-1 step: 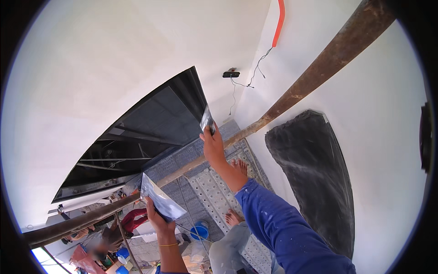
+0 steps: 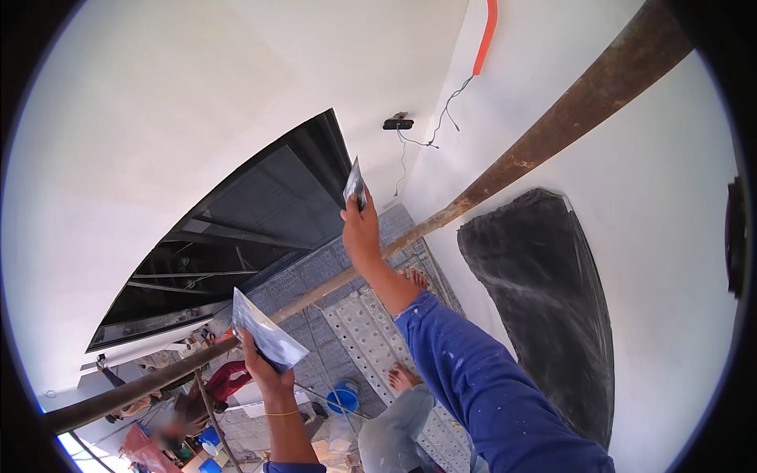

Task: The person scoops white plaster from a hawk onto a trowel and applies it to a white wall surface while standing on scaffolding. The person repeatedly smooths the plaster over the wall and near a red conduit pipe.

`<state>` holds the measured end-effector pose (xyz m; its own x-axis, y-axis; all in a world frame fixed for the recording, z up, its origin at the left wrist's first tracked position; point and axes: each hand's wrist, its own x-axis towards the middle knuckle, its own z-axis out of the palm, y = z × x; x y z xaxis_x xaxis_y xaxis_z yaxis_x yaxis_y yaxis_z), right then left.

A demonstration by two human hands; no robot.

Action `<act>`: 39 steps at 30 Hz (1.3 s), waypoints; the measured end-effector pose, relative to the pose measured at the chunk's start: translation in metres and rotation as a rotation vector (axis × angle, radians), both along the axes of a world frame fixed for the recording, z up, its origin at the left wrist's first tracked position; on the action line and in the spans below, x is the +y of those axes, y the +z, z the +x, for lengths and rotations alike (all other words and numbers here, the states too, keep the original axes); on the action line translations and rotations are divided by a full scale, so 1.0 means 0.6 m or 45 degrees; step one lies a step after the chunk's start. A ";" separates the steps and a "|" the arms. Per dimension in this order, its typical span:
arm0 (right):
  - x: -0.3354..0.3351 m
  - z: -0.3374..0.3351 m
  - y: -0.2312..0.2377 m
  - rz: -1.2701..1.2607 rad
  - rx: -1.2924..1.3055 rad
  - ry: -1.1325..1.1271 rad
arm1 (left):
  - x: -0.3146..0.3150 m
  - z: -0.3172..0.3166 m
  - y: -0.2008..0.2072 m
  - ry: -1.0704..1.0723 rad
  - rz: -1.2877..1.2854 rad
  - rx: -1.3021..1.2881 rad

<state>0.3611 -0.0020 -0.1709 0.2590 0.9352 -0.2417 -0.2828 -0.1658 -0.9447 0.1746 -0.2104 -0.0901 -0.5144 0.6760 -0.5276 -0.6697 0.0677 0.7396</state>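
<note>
In my left hand (image 2: 266, 372) is a wide metal putty knife (image 2: 266, 329), its blade flat and shiny with a dark lower edge. My fingers are closed around its near side. Higher up, my right hand (image 2: 363, 238) grips a narrower metal putty knife (image 2: 355, 183), its blade pointing upward. That blade is near the lower right corner of a dark-framed window opening (image 2: 260, 197) in the white wall; whether it touches the wall I cannot tell. Any putty on the blades is too indistinct to make out.
A rusty pipe rail (image 2: 544, 130) crosses ahead, with another pipe (image 2: 150, 386) at left. My bare feet rest on a perforated metal plank (image 2: 371, 323). Black sheeting (image 2: 544, 292) covers part of the right wall. Wires (image 2: 432, 144) hang nearby. Below are a blue bucket (image 2: 343, 396) and people.
Both hands have shifted slightly up and to the left, each still gripping its putty knife. The view itself has moved a little.
</note>
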 end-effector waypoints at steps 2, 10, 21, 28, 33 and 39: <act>0.141 -0.022 -0.035 0.060 -0.088 -0.109 | 0.081 -0.036 -0.080 0.077 0.063 0.074; 0.452 -0.093 -0.159 0.511 -0.568 -0.637 | 0.156 -0.067 -0.213 0.119 -0.198 0.068; 0.680 0.295 -0.156 0.399 -0.522 -1.068 | 0.100 -0.150 -0.296 0.022 -0.439 0.339; 0.675 0.250 -0.160 0.362 -0.617 -1.093 | 0.091 -0.139 -0.253 0.261 0.003 -0.450; 0.728 0.326 -0.190 0.183 -0.649 -1.051 | 0.080 -0.141 -0.270 0.090 0.195 -0.471; 0.768 0.349 -0.205 0.235 -0.627 -1.162 | 0.078 -0.155 -0.294 -0.007 0.304 -0.520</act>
